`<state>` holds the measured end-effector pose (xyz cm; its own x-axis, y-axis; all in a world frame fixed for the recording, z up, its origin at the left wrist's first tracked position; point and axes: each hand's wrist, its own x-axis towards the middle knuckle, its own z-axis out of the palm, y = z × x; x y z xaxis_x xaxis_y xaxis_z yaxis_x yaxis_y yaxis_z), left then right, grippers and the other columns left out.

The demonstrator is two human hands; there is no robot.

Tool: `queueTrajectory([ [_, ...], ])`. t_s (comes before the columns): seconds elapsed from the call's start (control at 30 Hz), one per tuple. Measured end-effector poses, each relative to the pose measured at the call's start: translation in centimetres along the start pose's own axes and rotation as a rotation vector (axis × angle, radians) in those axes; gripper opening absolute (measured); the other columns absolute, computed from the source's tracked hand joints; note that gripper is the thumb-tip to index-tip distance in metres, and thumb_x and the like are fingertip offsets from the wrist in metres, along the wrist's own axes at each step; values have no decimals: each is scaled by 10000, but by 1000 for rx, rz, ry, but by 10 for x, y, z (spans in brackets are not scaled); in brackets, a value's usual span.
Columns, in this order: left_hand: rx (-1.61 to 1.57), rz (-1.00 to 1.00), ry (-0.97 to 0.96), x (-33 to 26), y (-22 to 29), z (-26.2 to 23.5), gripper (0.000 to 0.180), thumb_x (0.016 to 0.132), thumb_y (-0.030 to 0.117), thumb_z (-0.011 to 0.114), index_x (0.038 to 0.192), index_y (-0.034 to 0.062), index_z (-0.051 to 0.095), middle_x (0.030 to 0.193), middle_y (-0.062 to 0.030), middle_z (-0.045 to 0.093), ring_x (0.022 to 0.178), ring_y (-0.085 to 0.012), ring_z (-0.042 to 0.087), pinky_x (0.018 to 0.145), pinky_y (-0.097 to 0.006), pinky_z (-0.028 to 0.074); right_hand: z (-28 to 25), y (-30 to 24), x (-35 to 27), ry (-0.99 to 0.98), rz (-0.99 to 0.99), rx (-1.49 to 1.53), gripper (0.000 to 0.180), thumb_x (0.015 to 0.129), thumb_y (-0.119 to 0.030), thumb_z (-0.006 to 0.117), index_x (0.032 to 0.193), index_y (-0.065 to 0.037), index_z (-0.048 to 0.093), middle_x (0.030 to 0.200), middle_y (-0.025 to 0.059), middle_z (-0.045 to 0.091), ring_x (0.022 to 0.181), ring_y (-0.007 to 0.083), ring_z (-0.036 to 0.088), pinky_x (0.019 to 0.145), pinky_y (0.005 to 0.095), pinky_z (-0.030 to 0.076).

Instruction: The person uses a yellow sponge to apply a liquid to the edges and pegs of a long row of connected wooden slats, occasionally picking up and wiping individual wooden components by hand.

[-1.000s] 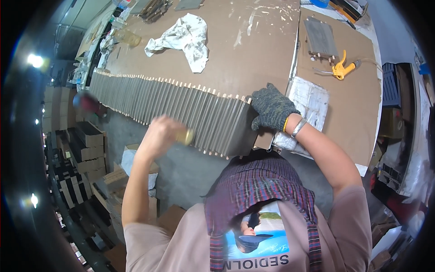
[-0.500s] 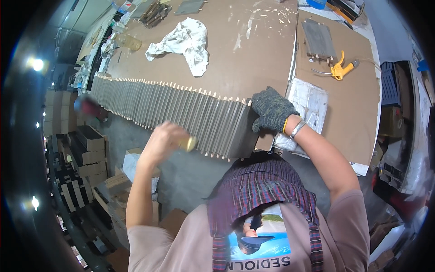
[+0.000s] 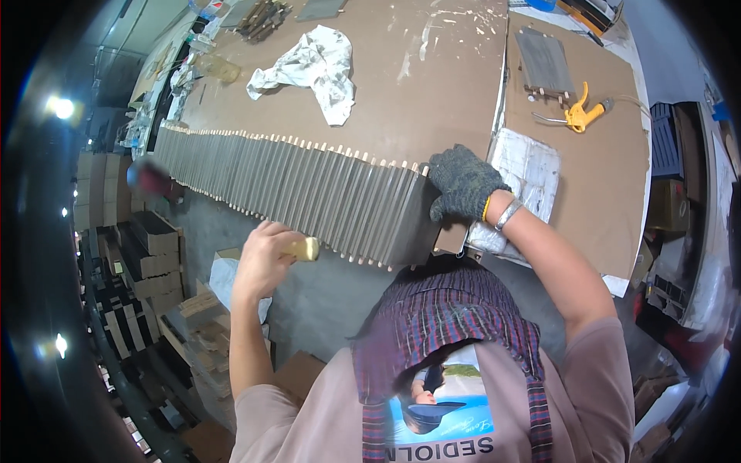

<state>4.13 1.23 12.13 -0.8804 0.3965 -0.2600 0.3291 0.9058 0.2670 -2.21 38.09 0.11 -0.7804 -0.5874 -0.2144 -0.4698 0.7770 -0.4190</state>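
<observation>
A long row of grey wooden slats with pale dowel pegs lies along the front edge of the brown table. My right hand, in a dark grey glove, presses on the right end of the row. My bare left hand is below the table edge, closed around the pale wooden handle of a mallet. Its dark red head is blurred, out by the left end of the slats.
A crumpled white cloth lies at the back of the table. A yellow air gun and a small slat panel lie on the right. White paper sits by my right wrist. Cardboard boxes stand on the floor.
My left hand with the mallet has dropped slightly lower and toward me. The gloved right hand has stayed on the end of the slat row.
</observation>
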Motion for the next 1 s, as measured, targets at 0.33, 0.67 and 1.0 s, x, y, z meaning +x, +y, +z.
queueTrajectory([
  [0.33,-112,206,277,58,56,36,364,717,57,824,1071,53,737,1087,-127,688,1017,-316,673,882,-417,563,-6,-2,0,6,-13,16,516,676,-403,793,1039,-43,723,1115,186,679,1093,341,620,1013,417,444],
  [0.67,-133,247,276,39,88,44,371,702,48,823,1059,39,722,1067,-129,701,1000,-291,674,845,-407,556,1,0,2,1,-11,-10,505,664,-394,790,1033,-54,735,1123,176,687,1092,335,625,1004,410,447],
  [1.0,-90,80,428,21,59,34,378,690,24,808,1061,42,739,1032,-118,699,969,-312,670,838,-409,558,1,2,1,14,-20,20,491,686,-430,775,1014,-65,745,1166,174,681,1131,331,622,1024,415,437],
])
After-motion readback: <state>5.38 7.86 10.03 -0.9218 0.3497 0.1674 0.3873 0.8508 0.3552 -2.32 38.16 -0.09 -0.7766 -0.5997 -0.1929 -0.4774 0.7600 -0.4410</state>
